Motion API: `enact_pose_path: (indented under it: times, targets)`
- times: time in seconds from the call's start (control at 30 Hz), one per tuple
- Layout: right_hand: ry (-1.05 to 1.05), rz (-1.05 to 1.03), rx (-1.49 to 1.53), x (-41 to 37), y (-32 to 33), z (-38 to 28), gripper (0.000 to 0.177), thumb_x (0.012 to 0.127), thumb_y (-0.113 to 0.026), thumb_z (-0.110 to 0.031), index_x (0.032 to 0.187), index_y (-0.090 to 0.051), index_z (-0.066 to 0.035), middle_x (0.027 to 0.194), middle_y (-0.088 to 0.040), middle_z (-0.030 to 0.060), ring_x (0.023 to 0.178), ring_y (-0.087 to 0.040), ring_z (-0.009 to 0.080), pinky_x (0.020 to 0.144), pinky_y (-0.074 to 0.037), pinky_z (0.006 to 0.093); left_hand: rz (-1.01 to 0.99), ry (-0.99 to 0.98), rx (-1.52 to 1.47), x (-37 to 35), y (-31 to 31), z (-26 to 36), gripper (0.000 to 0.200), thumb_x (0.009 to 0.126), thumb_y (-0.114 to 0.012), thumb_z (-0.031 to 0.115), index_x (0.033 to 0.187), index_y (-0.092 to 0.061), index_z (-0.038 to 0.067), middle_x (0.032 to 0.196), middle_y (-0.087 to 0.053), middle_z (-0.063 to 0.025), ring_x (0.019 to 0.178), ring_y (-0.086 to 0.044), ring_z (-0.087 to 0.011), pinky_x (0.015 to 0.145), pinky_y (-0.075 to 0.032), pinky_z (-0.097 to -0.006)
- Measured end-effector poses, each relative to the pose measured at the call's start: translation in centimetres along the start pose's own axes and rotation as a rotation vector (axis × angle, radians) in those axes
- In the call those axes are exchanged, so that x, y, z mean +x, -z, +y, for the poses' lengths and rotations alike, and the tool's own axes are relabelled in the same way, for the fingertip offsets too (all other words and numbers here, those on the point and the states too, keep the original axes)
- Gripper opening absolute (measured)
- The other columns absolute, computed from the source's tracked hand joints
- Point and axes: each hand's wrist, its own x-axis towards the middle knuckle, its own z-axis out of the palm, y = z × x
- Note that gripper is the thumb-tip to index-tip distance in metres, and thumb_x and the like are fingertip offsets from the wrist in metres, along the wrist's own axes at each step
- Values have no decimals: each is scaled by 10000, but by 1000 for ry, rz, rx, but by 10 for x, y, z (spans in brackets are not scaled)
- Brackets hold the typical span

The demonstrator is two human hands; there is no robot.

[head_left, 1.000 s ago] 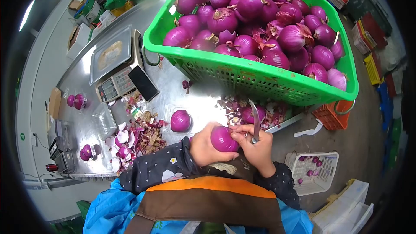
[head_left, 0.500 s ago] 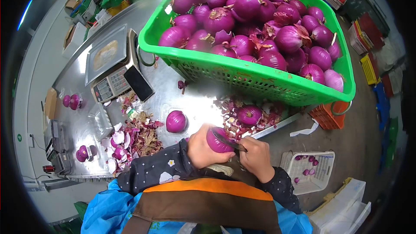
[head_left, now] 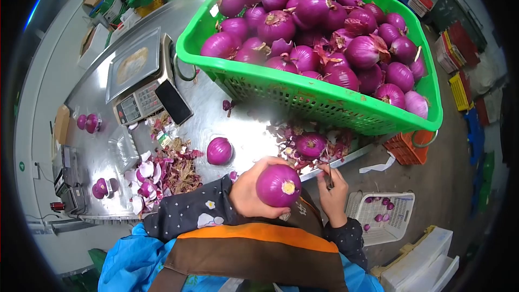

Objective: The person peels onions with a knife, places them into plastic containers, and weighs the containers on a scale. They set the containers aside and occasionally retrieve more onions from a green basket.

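My left hand (head_left: 250, 192) is closed around a red onion (head_left: 274, 186) in front of my chest. The onion's pale cut end faces up toward me. To its right, my right hand (head_left: 335, 197) grips a knife (head_left: 328, 174), seen nearly edge-on and apart from the onion. Another red onion (head_left: 311, 145) lies among skin scraps at the table edge, just beyond the knife. A further single onion (head_left: 219, 151) rests on the metal table left of my hands.
A green crate (head_left: 303, 97) heaped with red onions stands at the table's far side. Peelings (head_left: 181, 167), a scale (head_left: 138, 100) and a phone (head_left: 173, 101) lie to the left. On the floor at right sits a white basket (head_left: 403, 221) with several small onions.
The knife has come away from the onion as my right hand moved right. My left hand has turned the onion so its cut end shows.
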Motion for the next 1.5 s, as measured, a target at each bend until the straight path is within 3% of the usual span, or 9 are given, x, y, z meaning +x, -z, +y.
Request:
enact_pose_path:
  times: [0.1,0.23,0.37,0.73,0.87,0.93,0.97,1.1,1.5]
  targets:
    - [234,-172,53,14,15,-38,213,810,-602,-3,1016,-650,20,951,-605,107,701,-579,156,645,-452,252,-10,0,23,3,0,-6,846,611,-829,78,1274,-307,26,1124,-530,-100,1037,-547,-162,892,-452,-306]
    - [206,-392,239,24,27,-99,260,775,-700,-63,1027,-662,-10,1071,-569,118,765,-568,137,670,-456,257,33,-25,133,-1,3,-17,760,654,-784,1,1240,-302,43,1144,-509,-104,1041,-537,-163,880,-456,-316]
    - [449,-398,229,28,9,-106,305,702,-743,-1,985,-641,-49,997,-573,111,799,-612,227,682,-496,311,29,18,155,-2,3,-15,685,671,-761,-18,1203,-334,45,1123,-515,-101,1011,-548,-153,848,-461,-308]
    - [440,-383,154,32,10,-95,165,727,-701,7,843,-589,-27,842,-581,117,720,-604,260,638,-493,319,23,37,81,0,4,-9,679,664,-783,0,1211,-382,33,1096,-525,-78,1012,-530,-137,863,-450,-300]
    - [564,-368,178,26,15,-105,157,730,-630,70,857,-606,-20,868,-606,118,739,-622,247,629,-499,296,134,148,-140,-2,12,-31,643,748,-727,129,1267,-358,39,1027,-570,-101,830,-581,-141,717,-491,-270]
    - [194,79,343,28,9,-114,67,755,-631,52,784,-611,-4,780,-616,109,620,-580,200,553,-453,247,33,398,-706,-3,21,-20,590,815,-641,222,1298,-349,48,981,-582,-128,656,-551,-138,561,-462,-250]
    - [304,91,157,34,10,-95,97,729,-624,68,787,-628,-10,771,-628,103,630,-604,203,565,-474,264,16,380,-737,-1,17,-17,579,843,-577,316,1309,-354,54,929,-595,-150,528,-491,-129,449,-391,-240]
    - [497,-267,-79,23,9,-69,177,654,-603,92,788,-631,-22,810,-644,92,666,-643,237,574,-506,310,0,407,-877,-5,15,-23,582,839,-564,363,1293,-381,48,928,-610,-169,503,-485,-121,421,-362,-231]
    - [462,-358,-274,25,2,-69,169,649,-524,82,727,-620,-34,773,-623,93,673,-610,314,579,-489,357,-80,422,-892,-16,20,-39,665,783,-590,384,1298,-391,13,1087,-596,-179,839,-648,-223,610,-532,-279]
